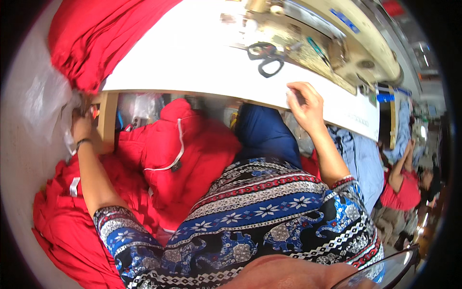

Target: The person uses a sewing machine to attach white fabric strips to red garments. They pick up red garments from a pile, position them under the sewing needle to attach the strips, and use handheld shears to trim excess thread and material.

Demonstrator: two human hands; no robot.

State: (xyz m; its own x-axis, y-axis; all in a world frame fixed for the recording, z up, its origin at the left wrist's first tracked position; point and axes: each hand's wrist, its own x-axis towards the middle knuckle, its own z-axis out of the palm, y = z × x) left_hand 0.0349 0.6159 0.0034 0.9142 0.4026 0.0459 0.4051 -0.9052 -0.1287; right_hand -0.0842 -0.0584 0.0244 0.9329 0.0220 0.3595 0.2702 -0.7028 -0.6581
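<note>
My right hand (308,105) hovers by the front edge of the white sewing table (192,58), its fingers loosely curled and apart from the thumb, with nothing in them. Black-handled scissors (269,60) lie on the tabletop beyond it. Out to the far left, my left hand (82,126) reaches beside the wooden table leg (109,118), next to a clear plastic bag (45,103); its fingers are mostly hidden. Red cloth (106,38) hangs over the table's left corner above that hand. More red fabric (187,159) with a white cord lies across my lap.
A cream sewing machine (365,48) stands at the back right, with a teal pen-like tool (317,50) on its bed. Light blue cloth (358,164) hangs at the right. Red garments (72,231) are heaped at my left. Another person (402,185) sits farther right.
</note>
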